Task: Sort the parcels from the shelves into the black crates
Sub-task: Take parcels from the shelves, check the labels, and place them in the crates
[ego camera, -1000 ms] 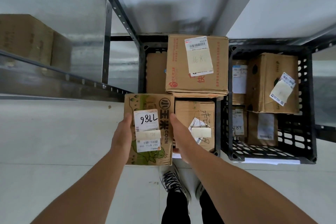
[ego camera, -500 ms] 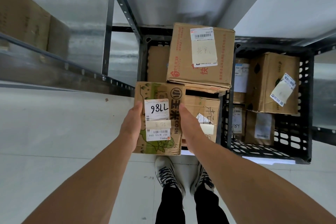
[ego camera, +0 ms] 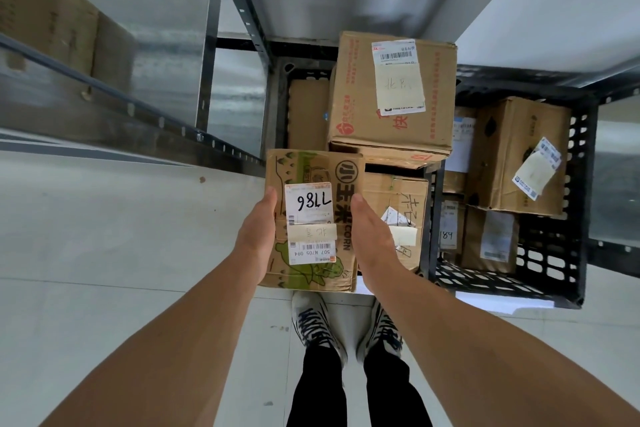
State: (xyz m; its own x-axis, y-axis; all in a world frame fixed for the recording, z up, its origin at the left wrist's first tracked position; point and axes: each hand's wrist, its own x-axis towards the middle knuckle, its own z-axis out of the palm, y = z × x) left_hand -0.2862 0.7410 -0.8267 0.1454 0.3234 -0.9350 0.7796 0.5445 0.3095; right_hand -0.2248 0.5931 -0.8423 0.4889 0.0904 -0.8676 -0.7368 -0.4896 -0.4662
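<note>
While I stand in front of the crates, my head camera shows me holding the corn box [ego camera: 311, 218] with the label 7186 in the middle of the view. My left hand [ego camera: 258, 236] grips its side at 9 o'clock and my right hand [ego camera: 372, 239] grips its side at 3 o'clock. Both thumbs lie on top. My fingers are hidden under the box, so I cannot tell how they bend.

The corn box is up in the air, over the near edge of the left black crate [ego camera: 304, 74], which sits at 12 o'clock. That crate is nearly full. A big box with red print [ego camera: 391, 94] sits high in it, and a box with writing [ego camera: 398, 204] lies just beside my right hand. The right black crate [ego camera: 585, 184] is at 2 o'clock and has boxes in it too.

I think I am at the putting-in step. Next I need to pick the crate, find a gap, and lower the box down flat.

One second ago the corn box was more toward 8 o'clock. Now it has moved toward 1 o'clock, nearer the left crate, and both my shoes [ego camera: 318, 326] show.
</note>
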